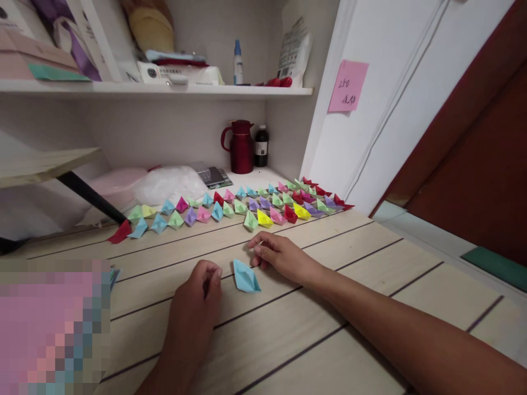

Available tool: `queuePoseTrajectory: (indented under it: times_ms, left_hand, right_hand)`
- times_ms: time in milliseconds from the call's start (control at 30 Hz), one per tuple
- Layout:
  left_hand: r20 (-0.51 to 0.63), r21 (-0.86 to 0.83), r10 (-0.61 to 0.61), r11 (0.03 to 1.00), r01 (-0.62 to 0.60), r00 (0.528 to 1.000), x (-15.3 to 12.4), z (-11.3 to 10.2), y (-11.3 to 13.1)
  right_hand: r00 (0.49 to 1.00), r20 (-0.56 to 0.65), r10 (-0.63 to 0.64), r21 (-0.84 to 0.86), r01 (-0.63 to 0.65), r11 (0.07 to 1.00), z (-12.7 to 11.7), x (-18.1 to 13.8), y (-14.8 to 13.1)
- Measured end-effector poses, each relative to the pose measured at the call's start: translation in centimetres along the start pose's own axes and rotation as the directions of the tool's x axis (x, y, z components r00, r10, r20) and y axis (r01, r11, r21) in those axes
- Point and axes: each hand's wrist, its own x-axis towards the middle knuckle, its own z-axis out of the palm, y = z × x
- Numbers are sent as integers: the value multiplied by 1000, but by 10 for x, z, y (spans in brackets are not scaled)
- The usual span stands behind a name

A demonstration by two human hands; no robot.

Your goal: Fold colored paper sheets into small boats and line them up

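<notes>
A light blue folded paper boat (pixel 246 277) lies on the wood-grain table (pixel 296 323) between my two hands, touched by neither as far as I can see. My left hand (pixel 201 296) rests just left of it, fingers curled in and thumb tip close to the index finger, with nothing visible in the grasp. To the right and slightly behind the boat is my right hand (pixel 275 253), its fingers loosely bent and apart, holding nothing. Beyond my hands stand rows of small paper boats (pixel 264 219) in green, yellow, pink, red, purple and blue.
A blurred stack of coloured paper (pixel 49 323) sits at the near left. Behind the boats are a clear plastic bag (pixel 171 185), a red jug (pixel 241 148) and a dark bottle (pixel 261 146). A shelf (pixel 164 89) runs above. A pink note (pixel 348 86) hangs at the right.
</notes>
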Motion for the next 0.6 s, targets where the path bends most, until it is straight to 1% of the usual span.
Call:
queuePoseTrajectory:
  times_ms: [100,133,200,300,400,467,533,600]
  left_hand:
    - [-29,-39,13,999,-14,999,5,1,-4]
    - [-35,-56,21,998,-23,999,6,2,-6]
    - [-42,-88,41,995,-44,998,6,3,-8]
    - [-37,-147,52,988,-57,998,6,4,-11]
    - [-16,-189,79,979,-80,997,7,3,-14]
    - [-2,-228,96,969,-94,995,9,2,-16]
    - [6,-288,96,953,-90,995,11,2,-17]
    - [8,-326,87,942,-79,996,12,2,-17]
  right_hand:
    - [998,-46,51,241,-39,970,4,4,7]
    - [996,-63,60,289,-40,957,5,5,8]
    - [995,-77,61,329,-33,944,9,6,9]
    - [997,-54,46,323,-26,946,11,3,8]
    - [999,-10,47,320,-42,946,3,-7,5]
    - [998,6,69,317,-67,946,-6,-19,3]
    - [996,-10,91,307,-84,948,-13,-35,2]
    - [999,-21,36,202,-31,979,-16,-52,1]
